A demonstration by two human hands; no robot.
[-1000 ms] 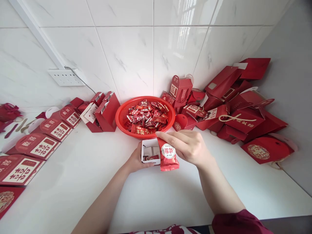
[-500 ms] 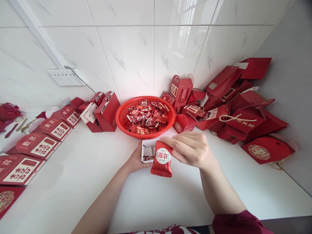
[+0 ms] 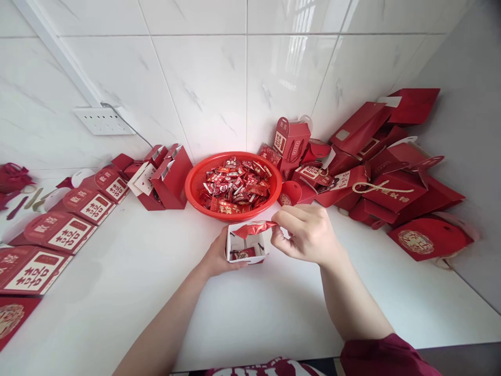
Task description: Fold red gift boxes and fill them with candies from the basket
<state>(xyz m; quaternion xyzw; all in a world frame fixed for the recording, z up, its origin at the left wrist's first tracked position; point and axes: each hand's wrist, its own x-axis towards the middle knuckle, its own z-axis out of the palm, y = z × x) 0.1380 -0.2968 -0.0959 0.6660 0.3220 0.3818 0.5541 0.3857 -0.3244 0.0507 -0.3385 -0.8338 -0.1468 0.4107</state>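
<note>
My left hand point(image 3: 219, 256) is wrapped round the left side of a small open box point(image 3: 258, 258), white inside, on the table in front of me. At the bottom of the box lies a red wrapped candy point(image 3: 243, 254), and dark cord ends show at its inner walls. Between the thumb and fingers of my right hand point(image 3: 303, 232) is the end of a red foil candy packet point(image 3: 252, 228), held nearly flat above the box's opening. Just behind the box stands a red plastic basket point(image 3: 191, 193) heaped with red wrapped candies point(image 3: 238, 183).
Finished-looking red gift boxes point(image 3: 70, 235) form a row along the left. Two taller red boxes point(image 3: 170, 180) stand left of the basket. A jumbled pile of red boxes point(image 3: 376, 177) fills the right side against a grey panel point(image 3: 462, 156). A socket strip point(image 3: 102, 121) is on the tiled wall.
The candy packet has tipped from hanging upright in front of the box to lying nearly flat over its opening. My right hand has turned with it. My left hand keeps its hold.
</note>
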